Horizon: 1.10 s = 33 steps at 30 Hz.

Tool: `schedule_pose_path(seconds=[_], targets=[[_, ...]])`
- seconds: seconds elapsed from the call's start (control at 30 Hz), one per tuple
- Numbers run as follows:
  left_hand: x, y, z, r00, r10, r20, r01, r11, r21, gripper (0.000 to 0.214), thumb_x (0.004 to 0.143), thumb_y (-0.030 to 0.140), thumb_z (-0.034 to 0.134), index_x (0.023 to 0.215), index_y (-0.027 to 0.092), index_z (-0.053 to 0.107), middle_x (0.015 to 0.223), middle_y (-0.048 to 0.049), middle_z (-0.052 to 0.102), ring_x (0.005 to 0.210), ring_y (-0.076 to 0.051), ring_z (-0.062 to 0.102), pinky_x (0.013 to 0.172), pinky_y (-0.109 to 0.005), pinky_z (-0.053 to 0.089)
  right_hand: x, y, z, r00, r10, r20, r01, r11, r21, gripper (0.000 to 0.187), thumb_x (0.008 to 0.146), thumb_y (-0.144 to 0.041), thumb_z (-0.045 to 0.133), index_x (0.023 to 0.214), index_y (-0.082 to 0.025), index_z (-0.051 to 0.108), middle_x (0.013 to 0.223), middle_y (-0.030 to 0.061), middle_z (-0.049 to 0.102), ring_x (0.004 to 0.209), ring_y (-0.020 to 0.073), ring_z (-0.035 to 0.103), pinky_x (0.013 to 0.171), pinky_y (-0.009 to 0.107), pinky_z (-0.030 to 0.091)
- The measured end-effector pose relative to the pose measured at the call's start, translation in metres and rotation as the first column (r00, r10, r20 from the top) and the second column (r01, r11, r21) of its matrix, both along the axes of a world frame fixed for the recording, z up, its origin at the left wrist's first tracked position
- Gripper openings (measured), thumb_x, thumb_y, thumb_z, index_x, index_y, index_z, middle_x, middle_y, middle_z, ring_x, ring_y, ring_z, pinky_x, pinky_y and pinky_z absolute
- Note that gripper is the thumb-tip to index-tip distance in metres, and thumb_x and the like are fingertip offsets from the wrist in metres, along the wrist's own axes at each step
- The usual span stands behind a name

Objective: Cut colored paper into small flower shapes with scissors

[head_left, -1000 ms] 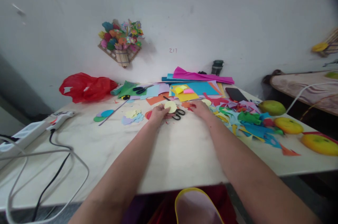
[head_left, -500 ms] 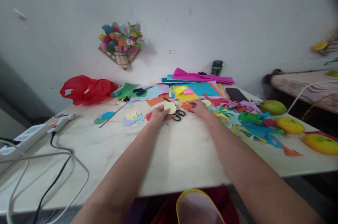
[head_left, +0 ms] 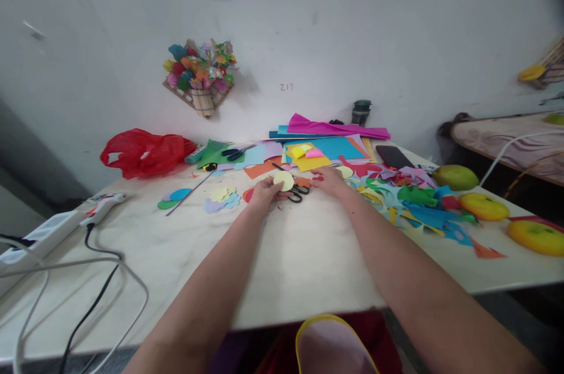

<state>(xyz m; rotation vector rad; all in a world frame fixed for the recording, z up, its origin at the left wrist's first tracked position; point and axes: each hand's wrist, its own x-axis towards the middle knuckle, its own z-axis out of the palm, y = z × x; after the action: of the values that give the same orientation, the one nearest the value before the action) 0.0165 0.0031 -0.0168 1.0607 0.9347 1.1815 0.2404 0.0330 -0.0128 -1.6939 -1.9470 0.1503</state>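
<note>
A pale yellow paper circle is pinched between the thumb and fingers of my left hand. Black-handled scissors lie on the table just beyond and to the right of it, partly covered by the circle. My right hand rests low over the table with its fingers stretched to the left and nothing seen in them. Close to its fingertips, a small orange paper piece lies against the scissors. Another pale yellow circle sits just behind the right hand. A red-orange circle lies left of my left hand.
Scalloped paper shapes and blue, green and purple circles lie to the left. Coloured scraps, yellow-green fruits and a phone are on the right. Behind are paper sheets and a red bag. Cables cross the left.
My right hand has let go of the orange paper piece, which now lies lower and further left by the scissors. The left hand keeps the pale yellow circle in nearly the same place.
</note>
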Motion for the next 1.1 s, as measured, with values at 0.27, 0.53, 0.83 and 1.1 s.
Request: schedule_pose_path(seconds=[0.27, 0.53, 0.83, 1.1], targets=[[0.001, -0.002, 0.003, 1.000, 0.004, 0.000, -0.004, 1.000, -0.008, 0.023, 0.072, 0.018, 0.078, 0.087, 0.009, 0.062, 0.079, -0.0104, 0.072, 0.064, -0.018, 0.071, 0.062, -0.026, 0.058, -0.007, -0.008, 0.005, 0.978, 0.107, 0.181, -0.111, 0.994, 0.011, 0.042, 0.076, -0.025, 0.067, 0.117, -0.027, 0.070, 0.123, 0.0052, 0.067, 0.118, 0.0275, 0.056, 0.104, 0.040, 0.036], [0.001, -0.002, 0.003, 1.000, 0.002, -0.003, -0.002, 1.000, 0.003, 0.021, 0.072, 0.017, 0.077, 0.086, 0.008, 0.064, 0.080, -0.0109, 0.072, 0.064, -0.019, 0.071, 0.063, -0.027, 0.058, -0.011, -0.006, 0.008, 0.945, 0.104, 0.310, -0.124, 0.991, 0.044, 0.025, 0.088, -0.032, 0.059, 0.103, -0.027, 0.078, 0.099, 0.0076, 0.074, 0.100, 0.0239, 0.063, 0.089, 0.033, 0.043], [0.001, 0.000, 0.003, 0.998, 0.012, -0.065, -0.013, 1.000, -0.014, 0.017, 0.071, 0.017, 0.077, 0.075, 0.011, 0.062, 0.061, -0.0049, 0.067, 0.047, -0.014, 0.064, 0.043, -0.019, 0.048, -0.010, 0.003, -0.002, 0.917, -0.036, -0.398, 0.075, 0.994, 0.084, 0.019, 0.082, -0.028, 0.060, 0.093, -0.022, 0.075, 0.087, 0.0040, 0.077, 0.074, 0.0198, 0.070, 0.069, 0.032, 0.055], [0.000, 0.000, 0.002, 1.000, -0.001, 0.022, 0.002, 1.000, -0.014, 0.015, 0.071, 0.011, 0.075, 0.079, 0.010, 0.063, 0.075, -0.0071, 0.072, 0.061, -0.016, 0.070, 0.059, -0.023, 0.058, -0.028, -0.009, 0.011, 0.475, 0.185, -0.860, -0.212, 0.973, 0.092, 0.025, 0.075, -0.038, 0.062, 0.083, -0.017, 0.072, 0.078, 0.0056, 0.073, 0.069, 0.0175, 0.071, 0.059, 0.026, 0.054]])
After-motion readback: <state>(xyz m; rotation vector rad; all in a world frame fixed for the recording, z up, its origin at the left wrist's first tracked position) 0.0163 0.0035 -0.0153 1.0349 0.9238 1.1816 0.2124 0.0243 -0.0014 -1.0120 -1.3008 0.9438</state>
